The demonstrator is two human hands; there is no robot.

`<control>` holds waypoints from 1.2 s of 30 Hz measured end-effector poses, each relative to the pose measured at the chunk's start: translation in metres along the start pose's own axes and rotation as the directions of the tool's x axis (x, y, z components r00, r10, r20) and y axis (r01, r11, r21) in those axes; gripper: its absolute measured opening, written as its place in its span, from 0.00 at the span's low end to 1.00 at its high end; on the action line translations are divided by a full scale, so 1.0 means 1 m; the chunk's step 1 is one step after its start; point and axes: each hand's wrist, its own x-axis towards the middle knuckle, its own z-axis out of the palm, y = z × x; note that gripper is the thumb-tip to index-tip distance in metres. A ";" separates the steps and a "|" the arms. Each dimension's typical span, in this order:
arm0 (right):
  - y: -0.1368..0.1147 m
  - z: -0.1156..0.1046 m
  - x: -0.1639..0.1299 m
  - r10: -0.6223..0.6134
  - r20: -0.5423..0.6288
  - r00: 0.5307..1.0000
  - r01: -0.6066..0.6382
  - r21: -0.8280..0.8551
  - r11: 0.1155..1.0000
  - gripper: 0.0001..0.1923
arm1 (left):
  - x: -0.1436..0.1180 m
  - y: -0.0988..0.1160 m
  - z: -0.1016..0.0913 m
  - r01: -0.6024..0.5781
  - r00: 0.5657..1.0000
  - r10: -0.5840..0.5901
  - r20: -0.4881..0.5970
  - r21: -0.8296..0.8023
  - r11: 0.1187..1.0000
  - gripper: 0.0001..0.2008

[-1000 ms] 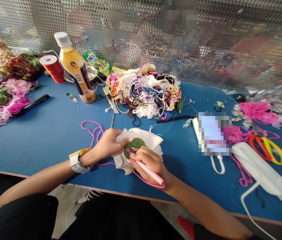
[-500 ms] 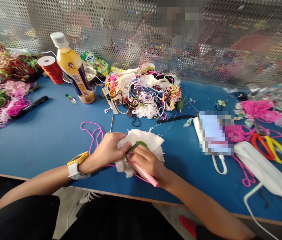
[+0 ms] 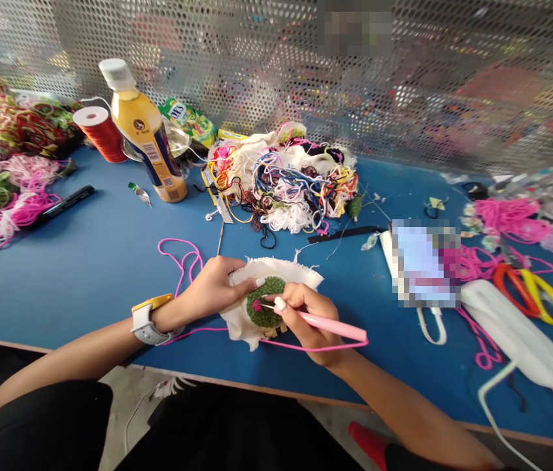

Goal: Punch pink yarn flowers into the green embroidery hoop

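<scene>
My left hand [image 3: 220, 288] grips the left side of an embroidery hoop with frayed white cloth [image 3: 240, 327] stretched in it, thumb lying on top. Dense green yarn loops [image 3: 271, 286] fill the cloth's middle, with a small pink patch [image 3: 256, 305] among them. Between the thumb and fingers of my right hand [image 3: 313, 317] is a pink punch needle [image 3: 338, 327], its metal tip pointing left at the pink patch. Pink yarn [image 3: 291, 345] runs from the handle's back end under the hoop and to the left. My left fingers are mostly hidden beneath the hoop.
Behind the hoop lies a heap of mixed yarn and cloth [image 3: 289, 186]. A juice bottle [image 3: 151, 147] and a red thread spool [image 3: 102, 137] stand back left. To the right are a blurred phone [image 3: 423, 261], a white power strip [image 3: 521, 333] and scissors [image 3: 546, 297].
My right hand has shifted right and rolled over, so the punch needle's handle lies more level. More of the green loops and the pink patch now shows. My left hand has hardly moved.
</scene>
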 end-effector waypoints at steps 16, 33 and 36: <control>0.002 0.006 0.008 -0.355 0.294 0.887 0.448 -0.369 0.814 0.08 | 0.000 -0.001 0.003 0.018 0.998 -0.012 -0.065 0.092 0.996 0.19; 0.000 0.001 0.010 -0.219 0.060 0.974 0.226 -0.350 0.909 0.10 | 0.006 -0.005 0.007 -0.041 0.999 0.040 -0.008 -0.020 0.999 0.22; 0.001 -0.003 0.006 -0.153 0.030 0.988 0.156 -0.280 0.947 0.09 | 0.004 -0.007 0.008 -0.041 0.999 0.040 -0.019 -0.049 0.998 0.22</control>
